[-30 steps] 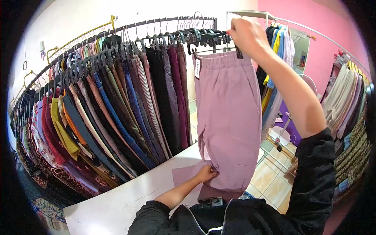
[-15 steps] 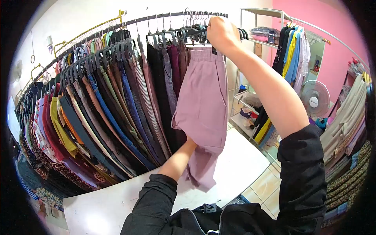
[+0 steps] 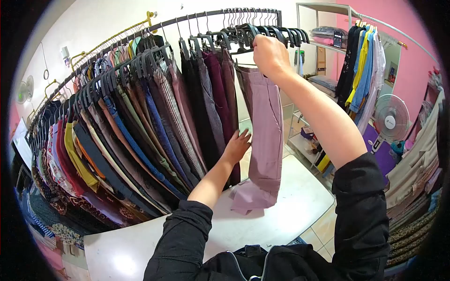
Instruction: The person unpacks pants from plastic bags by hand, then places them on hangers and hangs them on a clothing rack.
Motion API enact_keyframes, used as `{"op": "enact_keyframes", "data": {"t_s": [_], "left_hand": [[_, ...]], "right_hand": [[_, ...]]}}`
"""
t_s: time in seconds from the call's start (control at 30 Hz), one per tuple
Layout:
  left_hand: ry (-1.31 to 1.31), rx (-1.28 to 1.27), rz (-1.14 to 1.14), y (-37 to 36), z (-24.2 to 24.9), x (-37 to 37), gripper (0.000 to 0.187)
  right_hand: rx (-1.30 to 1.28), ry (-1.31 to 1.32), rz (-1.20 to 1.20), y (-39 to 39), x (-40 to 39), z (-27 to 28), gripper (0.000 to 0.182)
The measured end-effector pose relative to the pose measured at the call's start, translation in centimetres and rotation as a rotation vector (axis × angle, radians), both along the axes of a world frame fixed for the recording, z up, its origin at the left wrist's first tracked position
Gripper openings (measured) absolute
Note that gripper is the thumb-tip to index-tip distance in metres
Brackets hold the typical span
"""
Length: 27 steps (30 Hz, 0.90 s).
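High up near the right end of the rail, my right hand (image 3: 272,54) is closed around the top of a black hanger, most of it hidden by my fingers. From that hanger drop mauve trousers (image 3: 266,136), hanging narrow and nearly side-on, with their lower ends bunched on the white table. My left hand (image 3: 238,146) is open, fingers spread, beside the left edge of the mauve trousers. Maroon trousers (image 3: 218,89) and black trousers (image 3: 193,98) hang just left of it.
A long dark rail (image 3: 211,17) carries tightly packed trousers on black hangers. Below them stretches a white table (image 3: 225,234). On the right are a metal shelf (image 3: 323,7), a rack of shirts (image 3: 358,70), a standing fan (image 3: 390,117) and more hanging clothes (image 3: 422,145).
My left hand has come out from behind the mauve trousers, fingers now showing. The trousers have turned from spread wide to narrow. My right hand has moved slightly down and right in view.
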State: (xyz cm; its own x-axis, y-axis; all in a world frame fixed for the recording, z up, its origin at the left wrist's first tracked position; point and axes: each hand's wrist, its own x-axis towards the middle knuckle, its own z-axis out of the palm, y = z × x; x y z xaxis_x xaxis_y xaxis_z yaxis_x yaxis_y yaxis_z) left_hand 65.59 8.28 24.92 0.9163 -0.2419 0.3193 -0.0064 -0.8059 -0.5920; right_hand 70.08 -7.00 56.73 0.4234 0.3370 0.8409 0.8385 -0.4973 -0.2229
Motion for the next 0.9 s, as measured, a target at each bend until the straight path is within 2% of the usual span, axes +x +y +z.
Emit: {"op": "enact_keyframes", "data": {"t_s": [0.03, 0.1, 0.17, 0.23, 0.3, 0.4, 0.43, 0.5, 0.57, 0.67, 0.73, 0.8, 0.9], "left_hand": [[-0.028, 0.089, 0.002, -0.4, 2.0, -0.2, 0.036], [-0.19, 0.29, 0.225, 1.4, 1.9, 1.0, 0.04], [-0.213, 0.397, 0.373, 2.7, 2.6, 0.4, 0.046], [-0.16, 0.413, 0.428, 3.7, 3.0, -0.3, 0.038], [-0.053, 0.394, 0.546, 3.8, 3.5, -1.5, 0.034], [0.135, 0.198, 0.604, 2.8, 5.5, -3.4, 0.029], [0.184, 0.149, 0.643, 2.6, 5.9, -3.9, 0.029], [0.106, 0.148, 0.546, 2.0, 6.6, -6.1, 0.025], [0.152, 0.116, 0.669, 1.1, 7.6, -7.0, 0.025], [0.066, 0.199, 0.61, 1.2, 6.4, -7.8, 0.023], [-0.103, 0.211, 0.368, 1.3, 4.9, -10.1, 0.025], [-0.104, -0.143, 0.061, 0.3, 4.2, -13.0, 0.04], [0.005, -0.386, -0.027, -1.2, 0.1, -16.5, 0.041]], "right_hand": [[0.006, 0.001, 0.003, 0.2, 0.3, 0.0, 0.015], [0.02, -0.001, 0.002, 0.6, 0.7, 0.3, 0.02], [0.065, -0.021, 0.022, 1.0, 0.5, 1.3, 0.018], [0.128, -0.024, 0.055, 1.8, -0.4, 2.6, 0.012], [0.148, -0.031, 0.041, 3.1, -0.6, 3.6, 0.012], [0.194, -0.029, 0.015, 5.8, 0.0, 4.9, 0.012], [0.175, -0.009, 0.018, 6.5, 0.4, 5.3, 0.02], [0.267, -0.027, 0.025, 8.3, 0.7, 5.7, 0.012], [0.258, -0.038, 0.038, 10.3, 1.8, 5.7, 0.013], [0.201, -0.03, 0.033, 12.8, 3.3, 4.8, 0.015], [0.161, -0.023, 0.042, 14.3, 4.4, 3.6, 0.016], [0.154, -0.056, 0.084, 15.0, 5.5, 3.3, 0.016], [0.039, -0.086, 0.164, 15.9, 8.5, 3.0, 0.02]]}}
